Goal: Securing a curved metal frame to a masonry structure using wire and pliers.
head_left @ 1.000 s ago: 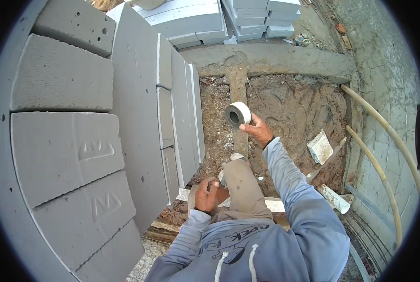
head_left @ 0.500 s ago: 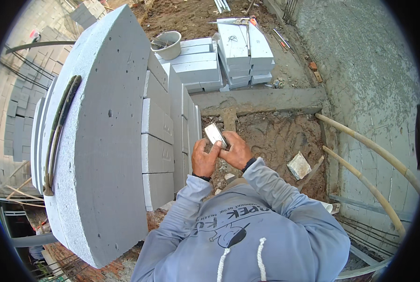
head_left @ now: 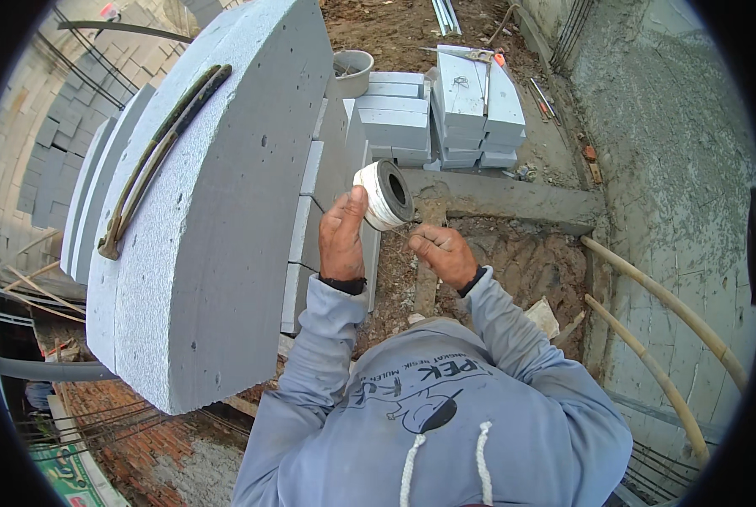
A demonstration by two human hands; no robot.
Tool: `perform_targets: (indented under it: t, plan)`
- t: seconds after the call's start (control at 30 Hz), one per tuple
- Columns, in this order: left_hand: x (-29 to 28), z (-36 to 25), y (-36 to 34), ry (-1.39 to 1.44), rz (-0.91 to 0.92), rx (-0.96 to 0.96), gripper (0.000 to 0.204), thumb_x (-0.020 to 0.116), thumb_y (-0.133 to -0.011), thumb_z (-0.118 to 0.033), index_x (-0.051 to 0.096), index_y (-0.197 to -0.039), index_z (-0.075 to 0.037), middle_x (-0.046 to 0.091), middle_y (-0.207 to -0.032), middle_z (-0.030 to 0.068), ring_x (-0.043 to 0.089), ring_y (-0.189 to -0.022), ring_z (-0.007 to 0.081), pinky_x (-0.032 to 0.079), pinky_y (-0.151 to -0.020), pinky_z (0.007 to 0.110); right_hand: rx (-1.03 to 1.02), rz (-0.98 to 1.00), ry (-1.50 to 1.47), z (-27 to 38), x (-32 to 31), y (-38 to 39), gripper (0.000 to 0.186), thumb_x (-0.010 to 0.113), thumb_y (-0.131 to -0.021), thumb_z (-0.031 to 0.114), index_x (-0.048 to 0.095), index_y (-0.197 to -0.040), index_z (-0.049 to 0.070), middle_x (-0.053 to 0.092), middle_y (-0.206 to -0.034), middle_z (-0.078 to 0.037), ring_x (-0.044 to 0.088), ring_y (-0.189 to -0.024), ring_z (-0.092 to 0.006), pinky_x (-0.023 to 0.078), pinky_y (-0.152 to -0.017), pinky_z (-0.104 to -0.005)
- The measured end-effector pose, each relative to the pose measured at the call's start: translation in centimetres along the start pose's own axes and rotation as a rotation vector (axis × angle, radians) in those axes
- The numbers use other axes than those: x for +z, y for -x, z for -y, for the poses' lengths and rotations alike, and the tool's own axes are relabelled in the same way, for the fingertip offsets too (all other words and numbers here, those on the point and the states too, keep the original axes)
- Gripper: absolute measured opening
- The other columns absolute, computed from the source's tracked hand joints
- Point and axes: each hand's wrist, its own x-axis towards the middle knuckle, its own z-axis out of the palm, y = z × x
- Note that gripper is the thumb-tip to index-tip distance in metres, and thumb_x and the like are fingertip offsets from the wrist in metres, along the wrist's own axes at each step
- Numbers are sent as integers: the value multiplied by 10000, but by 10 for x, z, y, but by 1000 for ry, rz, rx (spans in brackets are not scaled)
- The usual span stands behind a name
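1. Gripping a ring-shaped spool (head_left: 384, 196) wrapped in white, the left hand (head_left: 342, 239) holds it by its left side, fingers against the wrap; whether that wrap is cord or tape is hard to tell.
2. The right hand (head_left: 445, 253) is just beside the spool's lower right, thumb and forefinger pressed together. Any strand between them is too small to make out.
3. The spool is in the air ahead of the chest, its open centre facing right. In view it lies beside the tall stack of aerated concrete blocks (head_left: 242, 194), near the left end of the low concrete beam (head_left: 530, 198).
4. Done, judging by how things lie: the spool is off the ground and in hand, with much of its white wrap apparently wound on.
5. Undone, as far as shows: no drawn-out length runs to the stack, the beam or the soil bed (head_left: 521, 253), so the handling seems at an early point.
6. Untouched by either hand, a bent dark strip (head_left: 162, 152) lies along the tall stack's top face, a handsaw (head_left: 479, 56) rests near the far edge of a smaller block pile (head_left: 504, 101), and a bucket (head_left: 357, 83) shows past the tall stack's far edge.
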Motion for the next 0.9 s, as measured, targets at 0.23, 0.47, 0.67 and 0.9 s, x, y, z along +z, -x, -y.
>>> perform_targets:
  t: [0.23, 0.47, 0.67, 0.9]
  plan:
    - [-35, -11, 17, -468, 370, -291, 436, 558, -903, -419, 634, -919, 10, 618, -826, 37, 540, -763, 104, 422, -709, 261, -88, 36, 439, -2, -29, -50, 248, 558, -870, 266, 614, -846, 25, 606, -723, -93, 575, -681, -224, 444, -635, -358]
    - [-48, 18, 27, -752, 195, -282, 403, 688, -815, -423, 599, -748, -36, 513, -681, -20, 436, -647, 67, 349, -577, 236, -239, -28, 538, 41, -5, -30, 231, 565, -860, 229, 595, -802, 7, 582, -680, -147, 560, -618, -287, 428, -589, -381]
    - [-60, 21, 17, -453, 46, -221, 418, 636, -852, -438, 638, -886, -22, 617, -785, 16, 532, -721, 77, 422, -663, 227, 75, 230, 93, 12, 31, 19, 191, 544, -911, 188, 601, -928, 7, 550, -676, -46, 537, -610, -143, 447, -567, -291]
    - [-47, 9, 27, -349, 357, -364, 504, 622, -855, -464, 652, -905, 36, 631, -794, 52, 555, -714, 97, 439, -657, 233, -46, 163, 743, -14, -21, -39, 173, 552, -863, 177, 617, -909, 24, 620, -753, -128, 604, -713, -320, 453, -658, -431]
